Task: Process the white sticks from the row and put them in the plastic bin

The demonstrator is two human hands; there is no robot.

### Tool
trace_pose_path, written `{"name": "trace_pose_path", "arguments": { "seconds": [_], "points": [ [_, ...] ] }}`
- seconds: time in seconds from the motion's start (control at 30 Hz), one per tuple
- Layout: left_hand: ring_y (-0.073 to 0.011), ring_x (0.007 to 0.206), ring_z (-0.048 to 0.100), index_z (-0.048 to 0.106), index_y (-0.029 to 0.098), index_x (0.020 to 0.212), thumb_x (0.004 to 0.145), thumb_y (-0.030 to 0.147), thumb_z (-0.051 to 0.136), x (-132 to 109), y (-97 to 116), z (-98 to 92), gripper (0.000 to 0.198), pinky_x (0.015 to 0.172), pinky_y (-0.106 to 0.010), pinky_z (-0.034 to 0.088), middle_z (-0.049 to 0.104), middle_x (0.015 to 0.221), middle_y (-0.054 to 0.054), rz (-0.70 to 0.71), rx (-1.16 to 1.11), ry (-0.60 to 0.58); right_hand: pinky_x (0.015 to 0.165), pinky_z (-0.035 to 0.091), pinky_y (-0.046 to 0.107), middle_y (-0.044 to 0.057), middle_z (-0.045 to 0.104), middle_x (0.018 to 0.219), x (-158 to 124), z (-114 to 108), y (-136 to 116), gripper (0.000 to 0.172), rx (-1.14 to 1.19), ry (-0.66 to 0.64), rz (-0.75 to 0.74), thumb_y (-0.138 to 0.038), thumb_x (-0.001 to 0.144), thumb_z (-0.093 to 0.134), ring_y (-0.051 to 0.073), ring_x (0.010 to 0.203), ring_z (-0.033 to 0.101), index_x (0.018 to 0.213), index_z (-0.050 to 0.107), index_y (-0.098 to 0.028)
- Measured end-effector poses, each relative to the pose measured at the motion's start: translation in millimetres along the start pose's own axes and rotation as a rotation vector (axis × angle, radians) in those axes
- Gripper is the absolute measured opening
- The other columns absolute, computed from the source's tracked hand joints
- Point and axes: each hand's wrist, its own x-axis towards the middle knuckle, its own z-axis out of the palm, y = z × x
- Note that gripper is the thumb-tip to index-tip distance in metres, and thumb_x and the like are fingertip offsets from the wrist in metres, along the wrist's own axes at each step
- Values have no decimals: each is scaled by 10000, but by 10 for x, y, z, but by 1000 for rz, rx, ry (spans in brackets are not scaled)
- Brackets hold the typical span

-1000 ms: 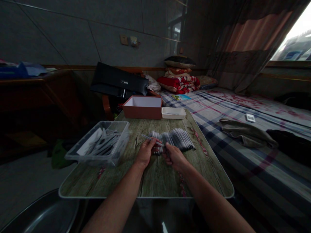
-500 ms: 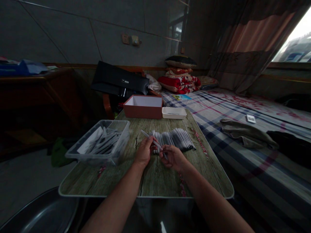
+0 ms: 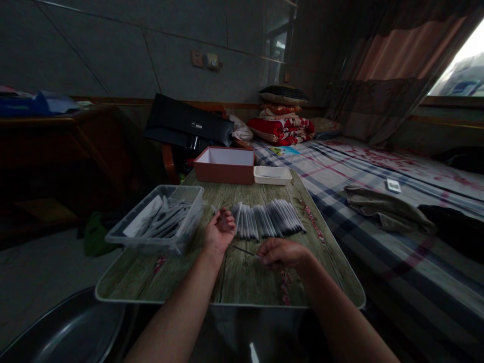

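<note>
My left hand [image 3: 220, 233], palm turned up and fingers curled, holds a pale translucent pen barrel [image 3: 214, 208] whose end sticks out past the fingers. My right hand [image 3: 282, 253] is closed in a pinch, lower and to the right. From its fingertips a thin dark pen refill [image 3: 242, 249] reaches left toward my left wrist. Just beyond both hands lies a row of clear pens [image 3: 268, 220] side by side, their dark ends toward me. To the left, a clear plastic bin [image 3: 192, 222] contains many loose pens or pen parts and a white piece.
A brown open box [image 3: 223, 174] and a small cream tray [image 3: 272, 176] stand at the far end of the wood-patterned table [image 3: 189, 287]. A bed with a plaid sheet [image 3: 333, 186] borders the right side. A metal basin [image 3: 71, 327] is low on the left.
My hands, together on one pen before, are now apart. The right hand has moved right and toward me, with the thin refill now showing between the hands.
</note>
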Motion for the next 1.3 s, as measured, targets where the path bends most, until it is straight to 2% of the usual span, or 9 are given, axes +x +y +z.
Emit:
{"name": "trace_pose_path", "arguments": {
  "seconds": [0.1, 0.27, 0.47, 0.67, 0.77, 1.0, 1.13, 1.23, 1.3],
  "points": [
    [-71, 476, 496, 638, 136, 840, 781, 99, 498, -46, -20, -3, 157, 362, -147, 317, 638, 714, -37, -72, 44, -89, 330, 155, 170, -76, 412, 468, -9, 17, -29, 357, 158, 70, -139, -408, 688, 739, 25, 360, 279, 618, 495, -157],
    [-130, 638, 590, 665, 149, 962, 741, 187, 644, -160, -249, 19, 225, 478, -215, 443, 683, 885, -75, -190, 361, -291, 348, 111, 181, -106, 338, 486, 204, 114, -17, 333, 219, 437, -222, -450, 740, 718, 31, 373, 206, 770, 530, -176],
    [-105, 528, 553, 548, 166, 676, 810, 339, 661, -110, -374, 18, 246, 550, -248, 494, 567, 635, 8, -222, 410, -236, 394, 166, 217, -73, 344, 491, 356, 85, 52, 327, -45, 710, -283, -471, 826, 577, 60, 409, 250, 722, 583, -161],
    [-217, 832, 694, 589, 153, 718, 896, 237, 501, -140, -352, 22, 216, 839, -407, 520, 713, 849, -105, -466, 256, -156, 644, 404, 275, 17, 555, 779, 321, 108, -26, 174, -407, 1259, -581, -226, 865, 432, 163, 708, 514, 973, 567, -204],
    [-210, 817, 699, 650, 130, 841, 900, 242, 502, -165, -392, 13, 194, 845, -376, 514, 721, 822, -103, -537, 263, -210, 792, 415, 325, 69, 569, 909, 354, 183, -20, 202, -715, 1230, -604, -194, 894, 377, 202, 866, 529, 943, 573, -187],
    [-150, 636, 677, 667, 145, 781, 910, 158, 448, -130, -464, -43, 254, 670, -253, 522, 691, 671, -56, -564, 283, -143, 865, 364, 376, 90, 576, 926, 429, 288, -7, 220, -1134, 1105, -478, -190, 920, 392, 230, 911, 489, 929, 611, -174],
    [-156, 678, 686, 663, 137, 810, 906, 166, 474, -139, -458, -27, 214, 688, -264, 546, 696, 706, -60, -549, 255, -148, 876, 381, 354, 84, 585, 962, 365, 238, -52, 223, -953, 1080, -554, -201, 925, 382, 214, 945, 519, 957, 601, -180],
    [-156, 717, 690, 653, 117, 823, 890, 175, 526, -152, -436, -5, 156, 665, -247, 558, 698, 772, -91, -551, 260, -103, 834, 413, 331, 72, 566, 944, 312, 103, -49, 231, -736, 1251, -613, -228, 929, 359, 201, 911, 533, 933, 588, -195],
    [-118, 611, 648, 641, 105, 810, 880, 162, 540, -158, -424, 13, 135, 498, -175, 502, 679, 763, -101, -567, 283, -62, 828, 416, 333, 59, 565, 908, 298, -3, -21, 209, -670, 1352, -615, -224, 910, 374, 198, 885, 536, 909, 582, -195]
  ]
}}
